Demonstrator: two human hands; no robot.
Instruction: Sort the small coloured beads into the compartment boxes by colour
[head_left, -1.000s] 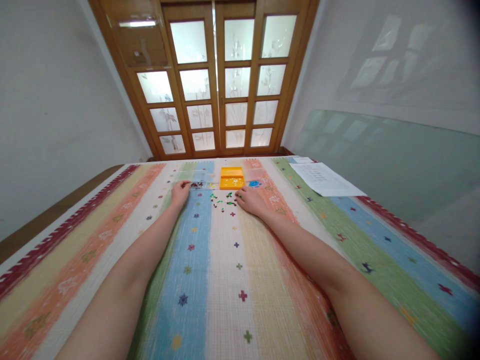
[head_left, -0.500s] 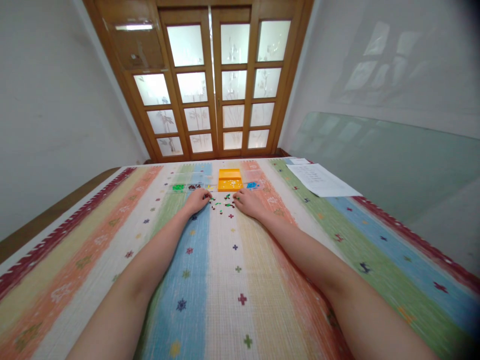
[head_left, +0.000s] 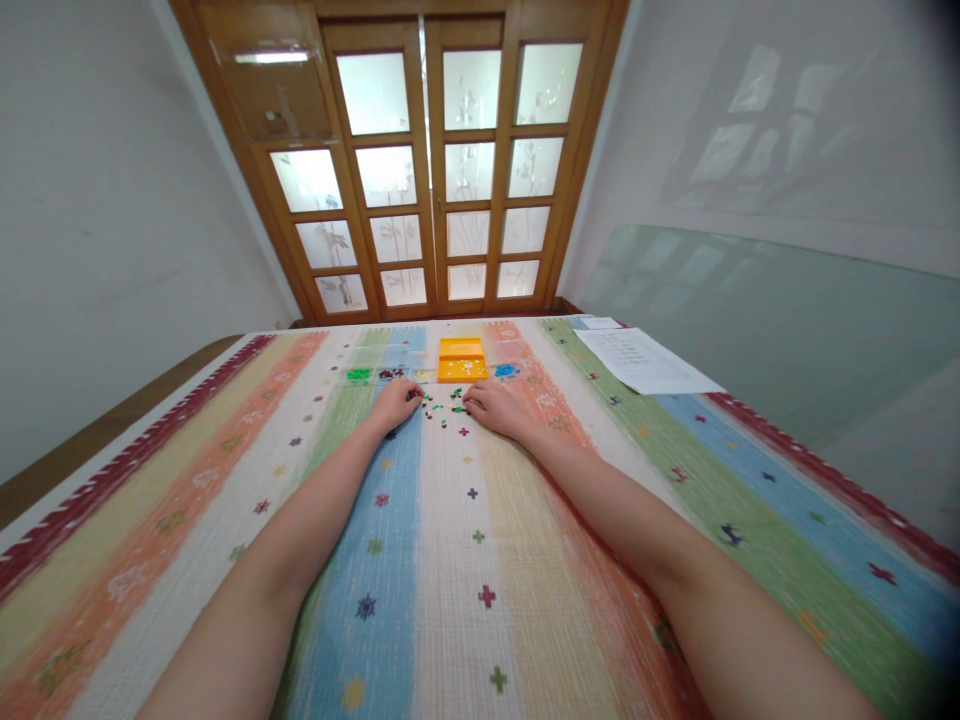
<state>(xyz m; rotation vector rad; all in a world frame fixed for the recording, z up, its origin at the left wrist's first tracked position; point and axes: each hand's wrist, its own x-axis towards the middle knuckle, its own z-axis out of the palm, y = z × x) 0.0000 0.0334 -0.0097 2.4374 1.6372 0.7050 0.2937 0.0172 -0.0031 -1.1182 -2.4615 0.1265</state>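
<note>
Striped cloth [head_left: 450, 560] covers the table, with small cross marks on it. 2 bare forearms run from the near edge toward the far edge. The left hand [head_left: 395, 403] lies knuckles up with fingers curled, tips at the left side of the loose pieces [head_left: 444, 408]; cannot tell if it pinches one. The right hand [head_left: 491, 403] is palm down, fingers loosely bent, tips at the right side of the same scatter; its grip is too small to tell. The pieces are green, dark red and black, spread between the 2 hands, close to the far edge. Just beyond is an orange tray [head_left: 462, 360], with a green pile [head_left: 358, 375] and a dark pile [head_left: 390, 374] to its left and a blue pile [head_left: 506, 370] to its right. A paper sheet [head_left: 645, 360] lies by the far right corner. A wooden door [head_left: 442, 160] with frosted panes stands behind.
</note>
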